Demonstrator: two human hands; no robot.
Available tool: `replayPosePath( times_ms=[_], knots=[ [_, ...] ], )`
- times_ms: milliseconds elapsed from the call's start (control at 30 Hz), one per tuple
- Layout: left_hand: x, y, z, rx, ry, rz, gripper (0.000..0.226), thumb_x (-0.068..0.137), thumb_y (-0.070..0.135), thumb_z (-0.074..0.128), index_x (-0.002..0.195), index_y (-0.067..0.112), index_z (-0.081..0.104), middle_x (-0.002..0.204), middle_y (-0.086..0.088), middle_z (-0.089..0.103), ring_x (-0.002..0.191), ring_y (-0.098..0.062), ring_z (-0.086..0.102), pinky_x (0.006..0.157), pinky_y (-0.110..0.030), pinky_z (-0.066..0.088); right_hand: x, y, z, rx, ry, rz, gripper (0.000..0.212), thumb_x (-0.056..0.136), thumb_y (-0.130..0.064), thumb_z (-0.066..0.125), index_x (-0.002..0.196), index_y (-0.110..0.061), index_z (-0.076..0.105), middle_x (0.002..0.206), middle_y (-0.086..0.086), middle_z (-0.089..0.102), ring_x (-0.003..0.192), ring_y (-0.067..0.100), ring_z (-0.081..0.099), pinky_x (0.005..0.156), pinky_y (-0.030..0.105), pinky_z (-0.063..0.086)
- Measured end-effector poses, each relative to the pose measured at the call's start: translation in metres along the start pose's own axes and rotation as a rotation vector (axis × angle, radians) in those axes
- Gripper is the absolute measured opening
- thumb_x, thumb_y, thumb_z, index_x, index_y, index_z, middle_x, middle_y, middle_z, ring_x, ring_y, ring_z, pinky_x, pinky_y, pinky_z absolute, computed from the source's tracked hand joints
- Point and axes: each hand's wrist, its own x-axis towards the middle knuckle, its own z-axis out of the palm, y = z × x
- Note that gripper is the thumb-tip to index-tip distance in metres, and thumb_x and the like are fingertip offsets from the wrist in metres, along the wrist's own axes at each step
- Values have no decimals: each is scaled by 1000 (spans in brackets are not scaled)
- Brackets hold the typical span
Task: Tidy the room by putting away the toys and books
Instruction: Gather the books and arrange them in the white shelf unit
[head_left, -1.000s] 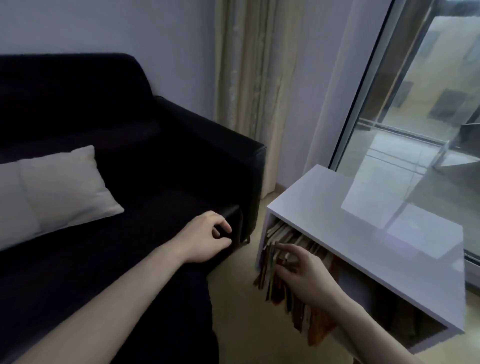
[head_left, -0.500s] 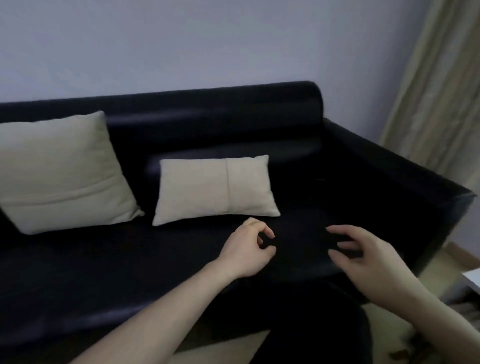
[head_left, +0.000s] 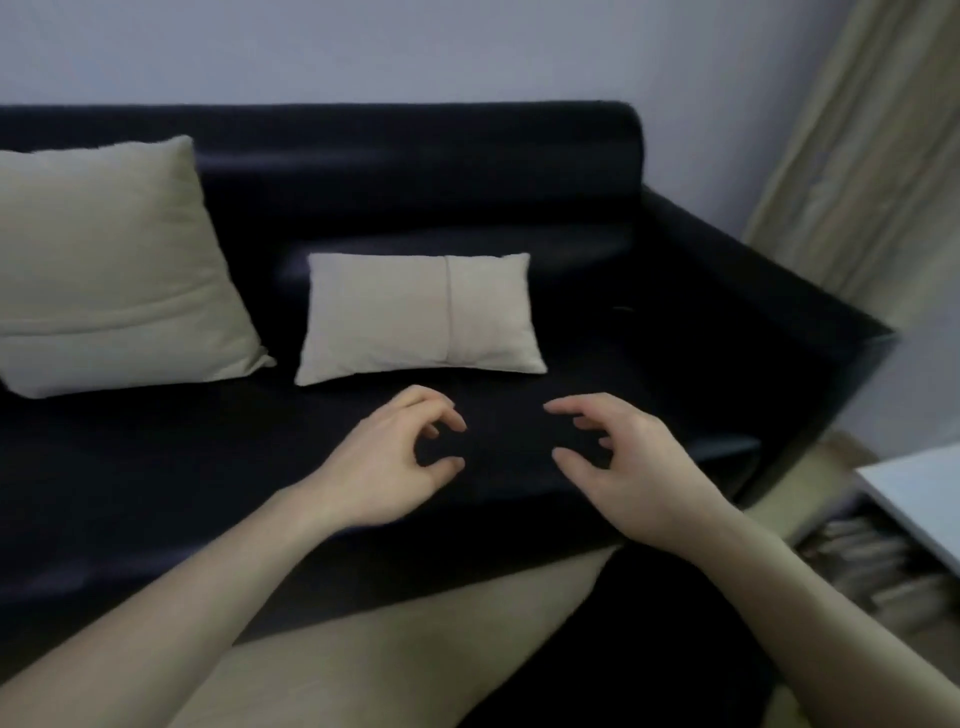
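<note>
A dark sofa (head_left: 519, 218) was seen filling most of the view, and everything else may be placed against it. Over its seat, near the front edge, the left hand (head_left: 387, 465) was held with fingers loosely curled and thumb nearly meeting the forefinger, nothing being grasped; just to its right the right hand (head_left: 618, 462) was held wider, fingers spread and bent, also with nothing in it. Against the sofa's back a large cream cushion (head_left: 111, 270) was propped at the left, and a smaller cream cushion (head_left: 421, 317) was leaned beside it, just behind the hands. Off the sofa's right arm a white shelf unit (head_left: 914, 499) was partly caught at the frame's edge, and in its open compartment a row of books (head_left: 878, 571) was stored (blurred, so titles and number could not be made out). No toys could be made out. Behind the sofa's right end a pale curtain (head_left: 862, 156) was hung.
</note>
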Motion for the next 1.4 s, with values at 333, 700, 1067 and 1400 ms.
replayPosePath(
  times_ms=[333,700,1067,1400],
  knots=[
    [65,197,60,-51,-300,495,35,89,52,71,121,45,60,120,27,53,108,3,57,87,-24,54,-142,68,-102,-156,151,371,39,98,-32,64,134,-43,56,116,-21,60,105,-2,59,89,21,54],
    [108,237,223,229,-725,513,44,93,45,68,134,34,59,137,9,55,121,-14,56,99,-37,53,-207,174,-72,-61,34,741,36,90,-28,63,124,-40,66,106,-19,70,90,-2,67,83,23,58],
    [134,251,288,6,-731,486,28,95,45,67,122,43,61,117,20,63,96,-2,63,81,-27,59,-212,223,-63,157,359,1036,10,93,-38,66,89,-28,68,79,-2,74,66,12,71,57,29,60],
    [105,260,325,154,-984,618,37,95,39,69,130,41,56,116,14,61,94,-6,66,75,-27,63,-252,247,-56,140,421,1309,45,91,-49,67,123,-26,45,100,-10,64,80,3,65,56,16,48]
  ],
)
